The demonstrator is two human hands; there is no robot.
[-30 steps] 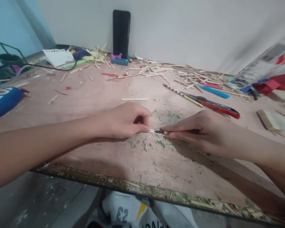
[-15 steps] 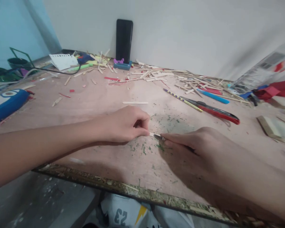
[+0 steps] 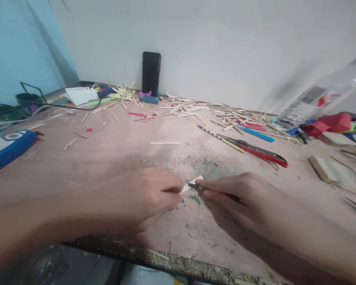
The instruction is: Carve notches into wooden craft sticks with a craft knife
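Note:
My left hand [image 3: 154, 194] is closed, its thumb and fingertips pinching the near end of a small pale craft stick [image 3: 185, 189]. That stick slants up to the right, its rounded far end showing beside my right fingertips. In my right hand [image 3: 246, 196] is a slim craft knife [image 3: 193, 185]; only its dark tip shows clearly, lying against the stick, and the rest is hidden by my fingers. Green shavings [image 3: 195, 198] are scattered beneath and around both hands. Another craft stick [image 3: 165, 143] lies flat beyond my left hand.
A patterned pencil [image 3: 221, 138] and a red-and-black utility knife [image 3: 259, 154] lie beyond my right hand. Cut sticks [image 3: 190, 109] are heaped along the wall, near a propped phone [image 3: 151, 73]. A clear bottle [image 3: 320, 95] leans at right; wood blocks [image 3: 335, 176] lie below it.
My left hand has turned and come nearer, swinging the craft stick to a slant, so more of it shows. My right hand keeps the knife against it. The camera view has tilted up.

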